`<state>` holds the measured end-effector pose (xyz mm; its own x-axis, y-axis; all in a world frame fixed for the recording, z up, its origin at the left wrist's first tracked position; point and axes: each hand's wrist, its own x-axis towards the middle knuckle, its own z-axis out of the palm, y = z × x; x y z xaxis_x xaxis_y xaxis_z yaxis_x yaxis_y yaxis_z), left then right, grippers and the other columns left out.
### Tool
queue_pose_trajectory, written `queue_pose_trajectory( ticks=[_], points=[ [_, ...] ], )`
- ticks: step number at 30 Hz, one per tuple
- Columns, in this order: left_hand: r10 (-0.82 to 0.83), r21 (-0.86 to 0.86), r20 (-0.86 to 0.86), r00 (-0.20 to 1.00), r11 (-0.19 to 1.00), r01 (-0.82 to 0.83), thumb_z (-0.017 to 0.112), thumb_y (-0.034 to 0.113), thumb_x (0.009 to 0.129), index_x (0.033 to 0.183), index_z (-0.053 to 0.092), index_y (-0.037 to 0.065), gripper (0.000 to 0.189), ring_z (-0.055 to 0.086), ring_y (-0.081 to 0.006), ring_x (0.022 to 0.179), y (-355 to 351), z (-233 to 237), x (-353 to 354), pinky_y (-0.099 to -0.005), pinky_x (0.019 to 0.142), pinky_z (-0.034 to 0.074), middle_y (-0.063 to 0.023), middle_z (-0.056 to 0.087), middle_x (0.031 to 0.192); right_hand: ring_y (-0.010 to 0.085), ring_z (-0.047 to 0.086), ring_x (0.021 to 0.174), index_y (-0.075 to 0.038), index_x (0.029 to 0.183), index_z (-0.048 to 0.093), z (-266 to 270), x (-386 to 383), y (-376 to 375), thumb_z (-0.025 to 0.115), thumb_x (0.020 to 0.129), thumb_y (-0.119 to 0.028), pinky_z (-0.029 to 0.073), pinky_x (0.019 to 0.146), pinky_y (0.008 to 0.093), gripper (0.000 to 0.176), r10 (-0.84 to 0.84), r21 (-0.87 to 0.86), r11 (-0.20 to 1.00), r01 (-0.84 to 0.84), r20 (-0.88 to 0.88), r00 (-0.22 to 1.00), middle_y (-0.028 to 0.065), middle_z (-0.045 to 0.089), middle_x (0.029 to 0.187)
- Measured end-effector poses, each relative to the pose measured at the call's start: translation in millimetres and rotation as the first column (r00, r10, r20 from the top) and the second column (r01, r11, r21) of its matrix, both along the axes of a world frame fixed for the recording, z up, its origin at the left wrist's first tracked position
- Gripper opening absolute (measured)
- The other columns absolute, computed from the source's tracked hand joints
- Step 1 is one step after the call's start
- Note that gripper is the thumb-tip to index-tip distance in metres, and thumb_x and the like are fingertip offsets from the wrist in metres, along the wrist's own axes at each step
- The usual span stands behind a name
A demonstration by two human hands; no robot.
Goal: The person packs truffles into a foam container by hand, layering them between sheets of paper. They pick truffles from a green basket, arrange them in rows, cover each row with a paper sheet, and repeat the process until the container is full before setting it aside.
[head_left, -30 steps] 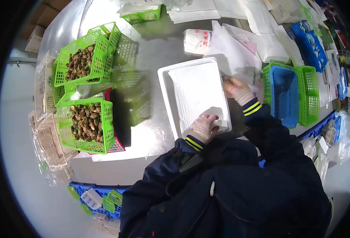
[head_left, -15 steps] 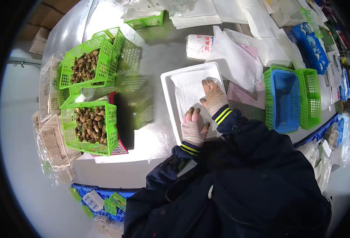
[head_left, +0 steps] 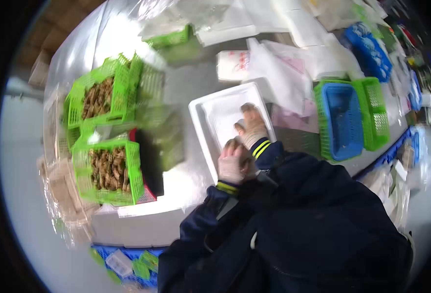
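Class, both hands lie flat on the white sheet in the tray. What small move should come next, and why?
Probably slide both palms outward to smooth the white sheet into the tray. The left hand and right hand rest open on the sheet, close together at its near part, so its far part has no hand on it; nothing else lies in the tray.

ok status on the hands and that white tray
Left hand and right hand open, palms down on paper liner. White tray flat on the table, nothing else in it. Filled green baskets off to the left, clear of the hands.
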<state>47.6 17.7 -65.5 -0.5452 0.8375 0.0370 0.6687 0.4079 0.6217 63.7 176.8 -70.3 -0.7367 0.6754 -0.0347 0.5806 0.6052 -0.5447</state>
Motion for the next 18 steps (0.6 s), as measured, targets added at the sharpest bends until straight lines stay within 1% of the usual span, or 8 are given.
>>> queue_pose_trajectory(
  ticks=[1, 2, 5, 7, 9, 11, 16, 18],
  points=[
    [-0.007, 0.053, 0.000, 1.000, 0.999, 0.007, 0.070, 0.021, 0.070, 0.128, 0.048, 0.010, 0.063, 0.039, -0.0364, 0.126, -5.8, -0.3, -4.6, -0.0471, 0.101, 0.035, -0.0168, 0.043, 0.136, 0.0361, 0.038, 0.128, -0.004, 0.132, 0.041, -29.9, 4.3, 0.0, 0.066, 0.077, -0.022, 0.029, 0.109, 0.0424, 0.063, 0.043, 0.130, 0.991, -0.008, -0.265, 0.963, 0.0207, 0.040, 0.137],
    [0.012, 0.138, 0.027, 1.000, 0.990, -0.016, 0.068, 0.021, 0.068, 0.125, 0.051, 0.008, 0.061, 0.041, -0.0392, 0.124, -10.2, 13.6, -17.1, -0.0488, 0.102, 0.034, -0.0212, 0.044, 0.133, 0.0348, 0.037, 0.129, -0.003, 0.132, 0.041, -14.0, 7.4, 3.3, 0.064, 0.079, -0.025, 0.028, 0.110, 0.0418, 0.062, -0.045, -0.070, 0.997, 0.030, -0.226, 0.973, 0.0208, 0.042, 0.136],
    [0.408, 0.364, -0.134, 0.903, 0.868, -0.338, 0.068, 0.020, 0.078, 0.122, 0.052, 0.001, 0.050, 0.049, -0.0387, 0.113, -23.2, 25.0, -45.0, -0.0479, 0.098, 0.038, -0.0235, 0.051, 0.124, 0.0337, 0.044, 0.122, -0.005, 0.126, 0.049, 29.7, 22.4, 4.7, 0.059, 0.084, -0.021, 0.038, 0.102, 0.0407, 0.046, 0.026, 0.076, 0.997, -0.002, -0.311, 0.950, 0.0174, 0.050, 0.129],
    [0.533, 0.165, -0.037, 0.845, 0.837, -0.521, 0.066, 0.026, 0.084, 0.120, 0.052, -0.002, 0.047, 0.053, -0.0359, 0.106, -40.7, 3.5, -67.2, -0.0443, 0.092, 0.042, -0.0234, 0.054, 0.120, 0.0359, 0.052, 0.111, -0.006, 0.121, 0.051, 77.1, 33.6, 15.8, 0.056, 0.085, -0.024, 0.044, 0.092, 0.0416, 0.041, -0.058, -0.058, 0.998, 0.036, -0.454, 0.889, 0.0192, 0.054, 0.121],
    [0.301, 0.021, 0.678, 0.671, 0.904, -0.427, 0.062, 0.033, 0.088, 0.117, 0.052, -0.004, 0.048, 0.057, -0.0320, 0.096, -51.3, -58.4, -95.7, -0.0400, 0.084, 0.045, -0.0225, 0.060, 0.106, 0.0374, 0.055, 0.102, -0.007, 0.119, 0.052, 74.1, 50.9, 35.3, 0.057, 0.085, -0.024, 0.046, 0.086, 0.0440, 0.039, -0.137, -0.013, 0.990, 0.139, -0.244, 0.960, 0.0202, 0.058, 0.110],
    [0.467, -0.375, 0.546, 0.696, 0.879, -0.295, 0.058, 0.050, 0.089, 0.121, 0.051, -0.004, 0.064, 0.055, -0.0243, 0.090, -42.2, -40.4, -103.0, -0.0366, 0.083, 0.044, -0.0167, 0.062, 0.097, 0.0385, 0.059, 0.090, -0.004, 0.103, 0.058, 50.6, 74.1, 48.4, 0.056, 0.086, -0.024, 0.047, 0.079, 0.0461, 0.026, -0.232, -0.121, 0.970, 0.210, -0.222, 0.947, 0.0199, 0.061, 0.096],
    [0.497, -0.254, 0.453, 0.740, 0.868, -0.427, 0.061, 0.033, 0.088, 0.115, 0.053, -0.004, 0.046, 0.058, -0.0254, 0.079, -37.8, -68.4, -104.8, -0.0364, 0.072, 0.047, -0.0161, 0.063, 0.091, 0.0371, 0.061, 0.084, -0.010, 0.092, 0.063, 59.7, 149.7, 43.7, 0.055, 0.087, -0.029, 0.048, 0.073, 0.0440, 0.021, -0.174, -0.350, 0.919, 0.182, 0.054, 0.983, 0.0150, 0.064, 0.090],
    [0.481, -0.230, 0.525, 0.702, 0.875, -0.426, 0.062, 0.031, 0.086, 0.113, 0.053, -0.007, 0.048, 0.059, -0.0267, 0.076, -35.2, -59.8, -108.6, -0.0377, 0.073, 0.048, -0.0187, 0.063, 0.090, 0.0360, 0.061, 0.087, -0.011, 0.093, 0.064, 63.5, 174.5, 33.1, 0.055, 0.087, -0.027, 0.048, 0.073, 0.0432, 0.019, -0.186, -0.283, 0.947, 0.151, -0.104, 0.977, 0.0138, 0.064, 0.093]
  ],
)
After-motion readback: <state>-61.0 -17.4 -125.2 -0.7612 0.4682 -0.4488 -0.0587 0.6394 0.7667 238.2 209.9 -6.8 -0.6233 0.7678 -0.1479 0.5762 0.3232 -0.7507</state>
